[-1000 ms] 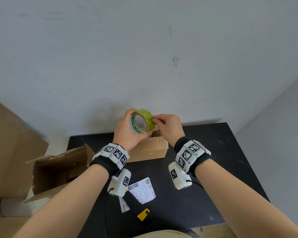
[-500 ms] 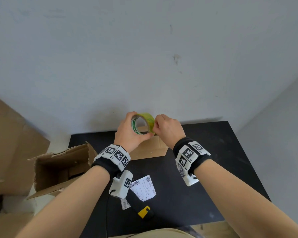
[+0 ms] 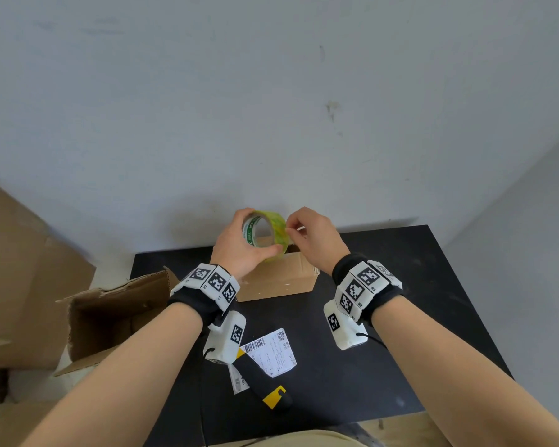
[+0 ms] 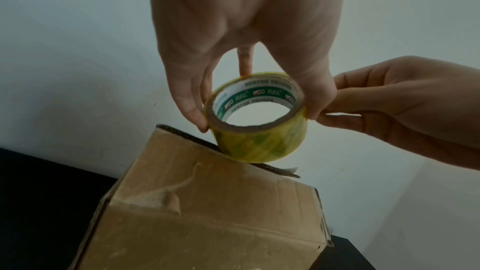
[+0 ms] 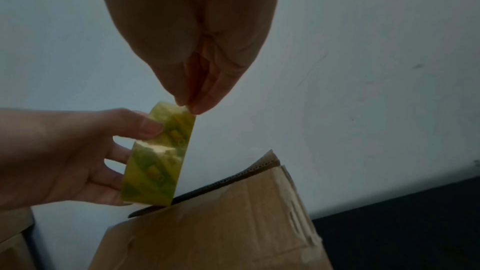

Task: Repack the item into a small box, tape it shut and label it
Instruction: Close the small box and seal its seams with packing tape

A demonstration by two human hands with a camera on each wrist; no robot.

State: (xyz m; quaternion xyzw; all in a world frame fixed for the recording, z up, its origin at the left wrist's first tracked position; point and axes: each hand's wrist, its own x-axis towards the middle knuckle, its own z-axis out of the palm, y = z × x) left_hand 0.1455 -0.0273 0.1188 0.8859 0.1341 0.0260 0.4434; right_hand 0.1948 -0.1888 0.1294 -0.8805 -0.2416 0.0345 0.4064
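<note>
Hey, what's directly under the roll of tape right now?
The tape roll, held by the left hand, hangs over the small box, whose top flaps look closed. Whether the roll touches the cardboard is unclear. What the box holds is hidden.

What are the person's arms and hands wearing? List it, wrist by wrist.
Both forearms are bare, with no sleeves, and neither hand wears a glove. The left wrist carries a black band ringed with white blocks printed with black square-code markers; a white camera pod, also marked, hangs below it with a thin black cable. The right wrist wears the same band, blocks, pod and cable.
</note>
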